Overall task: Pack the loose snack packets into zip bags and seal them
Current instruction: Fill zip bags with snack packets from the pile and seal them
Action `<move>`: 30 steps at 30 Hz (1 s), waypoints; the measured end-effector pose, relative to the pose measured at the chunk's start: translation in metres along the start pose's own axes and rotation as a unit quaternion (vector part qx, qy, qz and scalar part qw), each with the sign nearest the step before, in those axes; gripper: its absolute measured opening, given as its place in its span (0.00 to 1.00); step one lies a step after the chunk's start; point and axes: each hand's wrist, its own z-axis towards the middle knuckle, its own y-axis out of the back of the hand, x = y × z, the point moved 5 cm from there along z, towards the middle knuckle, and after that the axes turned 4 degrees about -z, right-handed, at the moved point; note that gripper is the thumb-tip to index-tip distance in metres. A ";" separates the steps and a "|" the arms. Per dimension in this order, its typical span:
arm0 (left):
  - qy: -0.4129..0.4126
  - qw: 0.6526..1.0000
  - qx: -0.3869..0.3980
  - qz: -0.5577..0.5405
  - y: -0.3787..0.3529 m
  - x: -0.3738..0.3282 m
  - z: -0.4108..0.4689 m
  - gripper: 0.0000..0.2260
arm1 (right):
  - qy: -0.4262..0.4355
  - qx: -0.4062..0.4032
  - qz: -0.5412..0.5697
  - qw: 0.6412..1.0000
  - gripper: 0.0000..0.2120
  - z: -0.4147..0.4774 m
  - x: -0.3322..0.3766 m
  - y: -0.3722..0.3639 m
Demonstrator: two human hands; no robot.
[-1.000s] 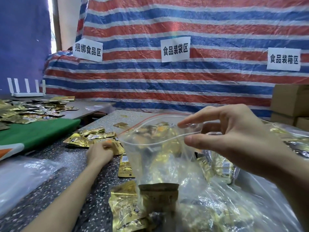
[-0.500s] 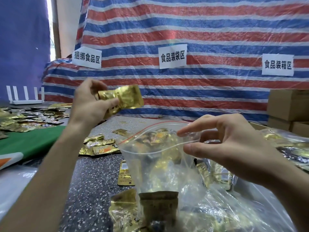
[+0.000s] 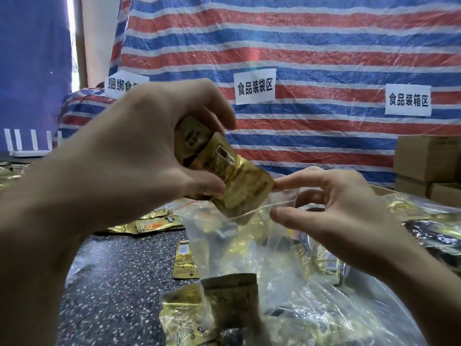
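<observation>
Left hand [image 3: 139, 156] first: I have it curled tight round two gold snack packets [image 3: 234, 181], thumb against the front and fingers over the top, holding them tilted so that the lower corner dips into the mouth of the zip bag [image 3: 249, 248]. My right hand [image 3: 336, 221] pinches the bag's rim, thumb on the near lip and fingers behind the far one, which keeps the mouth apart; my index fingertip lies just beside the corner of the front packet. Through the clear plastic I see more gold packets already inside the bag.

Closest to me, at the bottom edge, a dull brown packet [image 3: 229, 303] stands upright against crumpled clear plastic, with a shiny gold packet [image 3: 183, 318] beside it. A little further out one packet [image 3: 185, 263] lies flat on the speckled dark table [image 3: 119, 283], and beyond it a small heap of loose packets [image 3: 154, 222] waits just under my left wrist. To my right lie filled plastic bags [image 3: 424, 221]; behind them are stacked cardboard boxes [image 3: 429, 158]. At the far left stands a white pronged object [image 3: 30, 143]. Behind everything hangs a red, white and blue striped tarp [image 3: 299, 46] bearing white paper signs [image 3: 254, 86] with black characters
</observation>
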 end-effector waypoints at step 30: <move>0.206 0.917 0.335 -0.072 -0.052 0.066 -0.017 0.26 | 0.013 -0.053 -0.017 0.998 0.12 0.003 -0.006 0.014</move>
